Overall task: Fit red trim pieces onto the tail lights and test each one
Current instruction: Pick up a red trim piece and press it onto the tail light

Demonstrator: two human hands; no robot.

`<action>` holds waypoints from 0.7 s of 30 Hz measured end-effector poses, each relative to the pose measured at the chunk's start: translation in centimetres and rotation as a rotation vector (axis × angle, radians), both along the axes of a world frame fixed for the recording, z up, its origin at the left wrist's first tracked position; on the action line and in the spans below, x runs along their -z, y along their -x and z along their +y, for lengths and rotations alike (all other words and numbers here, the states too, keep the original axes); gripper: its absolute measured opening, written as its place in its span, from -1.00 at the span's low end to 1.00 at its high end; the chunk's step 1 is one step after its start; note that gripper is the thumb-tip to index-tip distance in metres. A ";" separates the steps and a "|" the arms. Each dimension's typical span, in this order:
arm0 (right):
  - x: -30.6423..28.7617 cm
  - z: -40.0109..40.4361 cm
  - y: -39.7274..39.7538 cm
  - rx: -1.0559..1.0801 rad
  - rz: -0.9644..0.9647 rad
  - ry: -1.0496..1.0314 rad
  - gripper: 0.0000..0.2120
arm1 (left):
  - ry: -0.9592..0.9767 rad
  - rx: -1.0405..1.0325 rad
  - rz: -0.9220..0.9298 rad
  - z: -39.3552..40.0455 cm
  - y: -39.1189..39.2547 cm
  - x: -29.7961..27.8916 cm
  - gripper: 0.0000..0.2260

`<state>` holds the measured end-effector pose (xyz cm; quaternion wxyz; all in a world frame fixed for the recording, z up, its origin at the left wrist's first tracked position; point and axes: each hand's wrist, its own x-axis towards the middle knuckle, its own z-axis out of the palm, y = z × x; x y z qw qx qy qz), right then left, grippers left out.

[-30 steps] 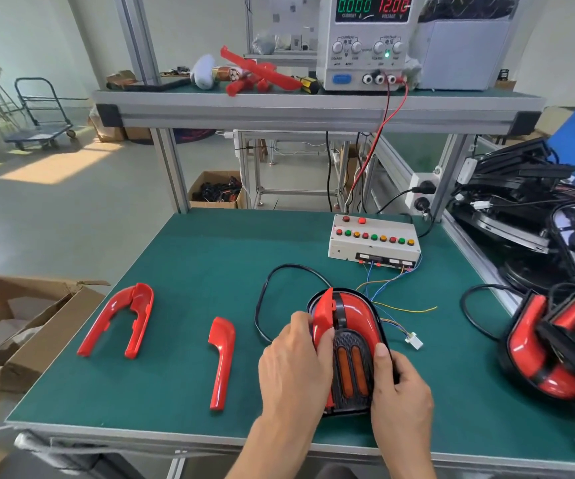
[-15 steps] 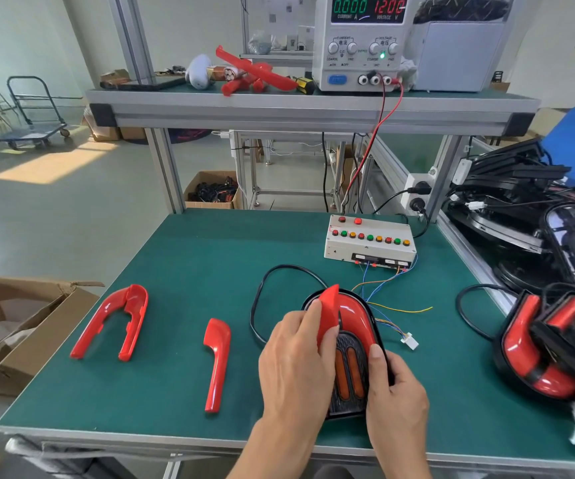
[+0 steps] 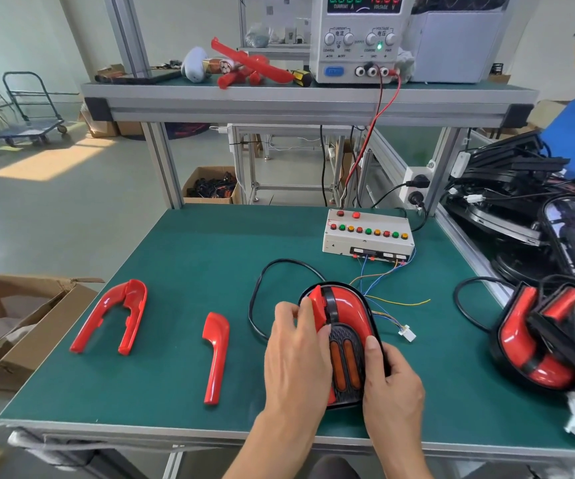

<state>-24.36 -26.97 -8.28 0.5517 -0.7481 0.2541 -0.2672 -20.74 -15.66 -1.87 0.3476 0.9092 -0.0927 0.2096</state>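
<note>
A black tail light [image 3: 346, 340] with amber lenses and a red curved cover lies on the green mat [image 3: 189, 257] near the front edge. My left hand [image 3: 296, 350] grips a narrow red trim piece [image 3: 317, 305] against the light's left side, fingers curled over it. My right hand [image 3: 388, 378] grips the light's lower right edge, thumb on its rim. A loose red U-shaped trim [image 3: 113, 316] and a straight red trim [image 3: 216, 354] lie to the left. The white connector [image 3: 407, 332] on the light's wires lies unplugged on the mat.
A test box [image 3: 369, 236] with coloured buttons sits behind the light. A power supply [image 3: 362, 36] on the upper shelf reads 12 V. Finished tail lights [image 3: 535, 344] pile at the right. An open cardboard box [image 3: 13, 326] stands at the left.
The narrow red trim stood tilted up off the light half a second ago; now my left hand has pushed it down against the light's left side.
</note>
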 end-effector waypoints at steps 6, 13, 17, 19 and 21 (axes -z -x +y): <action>-0.2 0.1 0.0 0.006 0.009 0.007 -0.59 | -0.069 -0.009 -0.080 -0.2 -0.1 0.5 -0.75; -0.3 0.1 0.0 0.003 0.020 0.002 -0.51 | -0.079 0.004 -0.103 -0.2 -0.2 0.2 -0.75; -0.3 0.1 0.0 0.005 0.025 -0.007 -0.52 | -0.066 -0.004 -0.123 0.0 -0.1 0.0 -0.78; -0.4 0.1 0.0 0.004 0.017 -0.012 -0.54 | -0.035 0.000 -0.139 0.1 -0.1 -0.1 -0.76; -0.4 0.2 0.1 -0.002 0.012 -0.015 -0.56 | -0.019 0.006 -0.151 0.1 -0.2 -0.2 -0.75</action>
